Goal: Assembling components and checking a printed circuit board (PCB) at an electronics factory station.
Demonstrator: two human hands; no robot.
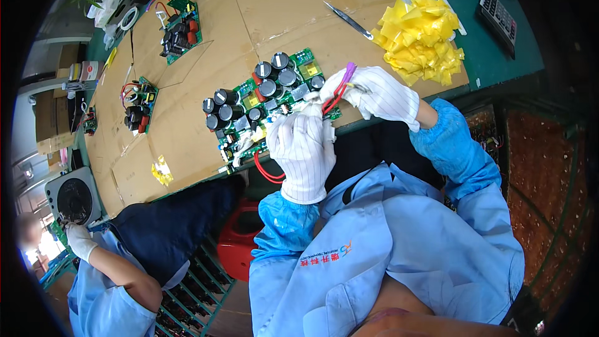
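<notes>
My left hand [301, 150], in a white striped glove, is closed with curled fingers over the near right part of a green circuit board [304, 57]. Its fingertips meet small parts there, and what they grip is hidden. My right hand [382, 95], gloved alike, pinches a bundle of red wires [334, 97] with a purple end [349, 72] rising above the fingers. Large black capacitors [269, 88] stand on the board. Left of it, a second group of capacitors [229, 113] sits on green board too; whether it is one board or two I cannot tell. A red wire loop [267, 170] hangs beside my left wrist.
Cardboard [249, 19] covers the table. Tweezers [349, 21] lie beside a heap of yellow tape pieces [424, 40]; a calculator [498, 22] is at far right. More circuit boards [181, 31] lie on the left. A co-worker's gloved hand [81, 241] is near a fan [73, 200].
</notes>
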